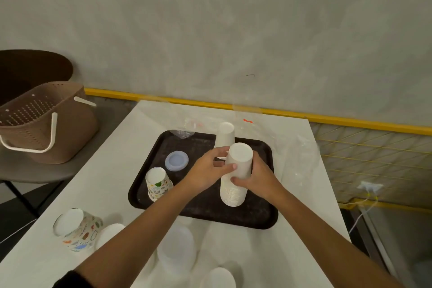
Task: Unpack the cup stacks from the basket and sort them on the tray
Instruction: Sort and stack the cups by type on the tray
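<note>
A tall stack of upside-down white paper cups (236, 184) stands on the black tray (257, 215). My left hand (210, 168) and my right hand (256, 174) both grip its upper part from either side. Behind it on the tray stands a second white cup stack (225, 133). A printed cup stack (157, 183) sits at the tray's left, with a pale blue lid stack (176, 160) beside it. The brown perforated basket (44, 124) rests on a chair to the left.
On the white table near me stand a printed cup stack in clear wrap (78, 229), and several white cup or lid stacks (177, 250). Clear plastic wrapping (187, 127) lies behind the tray. A yellow-framed wire rack (374, 161) borders the table's right.
</note>
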A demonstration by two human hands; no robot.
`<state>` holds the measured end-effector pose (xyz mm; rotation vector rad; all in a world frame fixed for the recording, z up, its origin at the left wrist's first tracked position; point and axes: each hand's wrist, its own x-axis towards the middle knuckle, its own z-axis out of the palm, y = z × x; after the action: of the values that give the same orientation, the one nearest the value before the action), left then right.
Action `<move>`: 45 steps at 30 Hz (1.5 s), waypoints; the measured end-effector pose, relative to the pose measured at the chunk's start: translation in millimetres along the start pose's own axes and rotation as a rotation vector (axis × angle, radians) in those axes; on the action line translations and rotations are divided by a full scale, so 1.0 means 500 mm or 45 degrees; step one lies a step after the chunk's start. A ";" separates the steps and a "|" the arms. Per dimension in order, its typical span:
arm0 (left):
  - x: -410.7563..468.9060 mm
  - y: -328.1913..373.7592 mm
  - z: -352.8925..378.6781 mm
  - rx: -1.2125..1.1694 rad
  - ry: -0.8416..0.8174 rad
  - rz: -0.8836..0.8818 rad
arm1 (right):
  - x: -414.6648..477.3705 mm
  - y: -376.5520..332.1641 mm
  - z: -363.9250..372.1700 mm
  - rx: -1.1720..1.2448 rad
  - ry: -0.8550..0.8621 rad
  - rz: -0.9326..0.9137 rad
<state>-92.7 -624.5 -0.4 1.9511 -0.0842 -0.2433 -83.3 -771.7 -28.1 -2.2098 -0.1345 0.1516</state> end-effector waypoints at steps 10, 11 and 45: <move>-0.046 -0.029 -0.006 0.058 -0.037 -0.112 | -0.036 0.038 0.006 0.057 0.016 0.122; -0.059 -0.029 -0.010 0.042 -0.049 -0.111 | -0.045 0.041 0.004 0.049 0.025 0.137; -0.304 -0.189 0.045 0.221 -0.453 -0.065 | -0.370 0.062 0.191 0.173 -0.197 0.320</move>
<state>-250.9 -582.5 -75.8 2.0646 -0.2972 -0.6338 -279.6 -743.2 -98.4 -2.0716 0.0683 0.4579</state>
